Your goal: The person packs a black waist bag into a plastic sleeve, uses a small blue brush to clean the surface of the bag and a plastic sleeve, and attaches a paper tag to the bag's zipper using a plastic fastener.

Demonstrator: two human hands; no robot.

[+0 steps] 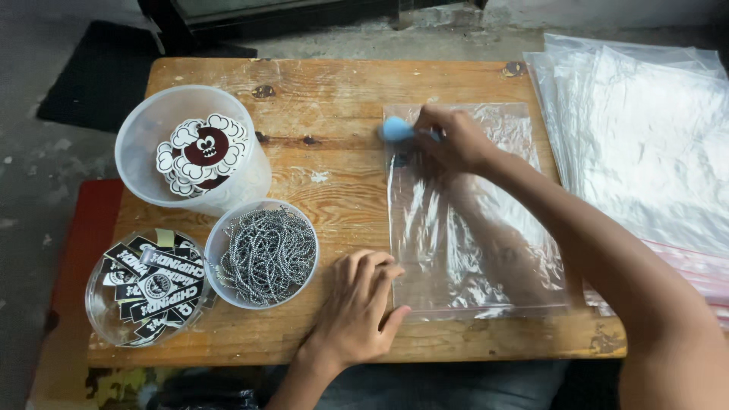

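Two hands work on one clear plastic bag [471, 228] lying flat on the wooden table [334, 83]. The right hand [448, 140] has its fingers closed around a small light-blue tool [396, 130] and presses it at the bag's far left corner. The left hand [361, 307] lies flat, fingers together, with its fingertips at the bag's near left edge. Judged from this pose, the step goes best when the left hand keeps the film pinned and the tool runs evenly, without wrinkling it. A stack of clear bags [645, 129] lies to the right. On the left stand a tub of round stickers [194, 148], a cup of ball chains [264, 254] and a cup of black labels [148, 285]. The table is scuffed; grey concrete floor [30, 152] surrounds it.
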